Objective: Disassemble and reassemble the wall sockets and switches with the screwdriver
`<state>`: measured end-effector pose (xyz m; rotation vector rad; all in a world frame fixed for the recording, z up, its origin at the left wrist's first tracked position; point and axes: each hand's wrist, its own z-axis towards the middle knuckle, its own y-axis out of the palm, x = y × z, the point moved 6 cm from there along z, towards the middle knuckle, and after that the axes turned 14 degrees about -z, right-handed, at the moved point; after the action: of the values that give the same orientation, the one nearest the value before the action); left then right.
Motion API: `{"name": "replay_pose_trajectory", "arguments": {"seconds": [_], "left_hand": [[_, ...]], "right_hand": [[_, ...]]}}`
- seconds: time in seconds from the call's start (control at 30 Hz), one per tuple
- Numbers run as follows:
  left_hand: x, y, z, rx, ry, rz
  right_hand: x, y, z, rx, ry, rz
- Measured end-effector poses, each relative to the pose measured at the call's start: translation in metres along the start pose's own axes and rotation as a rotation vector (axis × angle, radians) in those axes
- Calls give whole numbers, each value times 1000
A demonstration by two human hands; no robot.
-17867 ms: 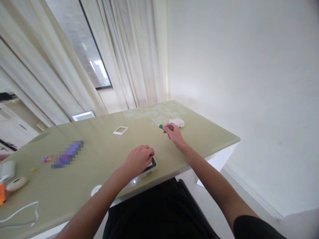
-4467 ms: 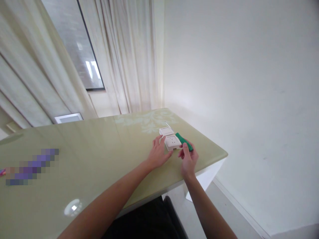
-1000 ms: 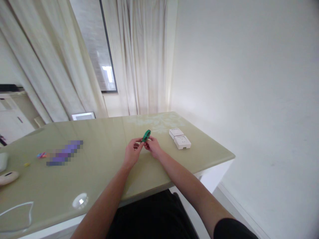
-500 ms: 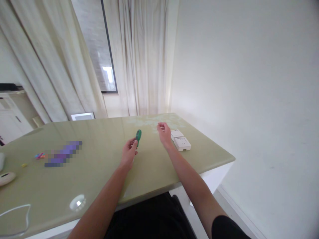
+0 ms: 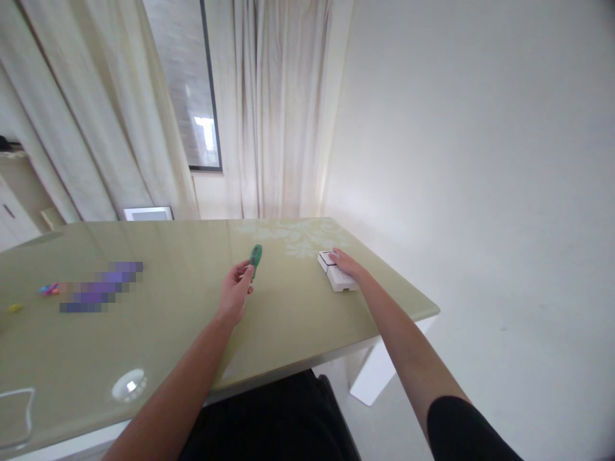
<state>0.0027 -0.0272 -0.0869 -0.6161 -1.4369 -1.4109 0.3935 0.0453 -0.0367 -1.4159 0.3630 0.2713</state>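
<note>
A green-handled screwdriver [image 5: 255,256] stands tilted in my left hand [image 5: 235,294], its handle upward above the table and its shaft mostly hidden by the fingers. My right hand [image 5: 346,263] is on the far one of two white square wall-socket units [image 5: 325,258], at the right of the table. Its fingers bend over the top and far side of that unit; the palm hides part of it. Directly in front lies the near white socket unit [image 5: 340,280], partly covered by the same hand and wrist. The two units lie end to end.
The glossy greenish table [image 5: 283,326] has its right corner near the white wall. At left lie a blurred purple object [image 5: 103,287], small colourful pieces [image 5: 49,289], a yellow bit [image 5: 15,308] and a white cable [image 5: 29,410].
My right hand has moved right, from beside the socket units onto the far one. My left hand keeps the screwdriver upright. The view has shifted slightly to the right.
</note>
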Motion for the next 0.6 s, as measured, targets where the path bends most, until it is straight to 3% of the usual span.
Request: {"name": "replay_pose_trajectory", "arguments": {"seconds": [0.17,0.43,0.5,0.6], "left_hand": [[3,3,0,10,-10,-8],[15,-1,-1,85,46,-17],[18,-4,0,120,67,-14],[21,-9,0,178,92,-12]], "right_hand": [[-43,27,-11,-35,-94,31],[-169,88,-25,-135,-325,128],[-188,91,-32,-151,-370,144],[-199,85,-51,-139,-396,119]]}}
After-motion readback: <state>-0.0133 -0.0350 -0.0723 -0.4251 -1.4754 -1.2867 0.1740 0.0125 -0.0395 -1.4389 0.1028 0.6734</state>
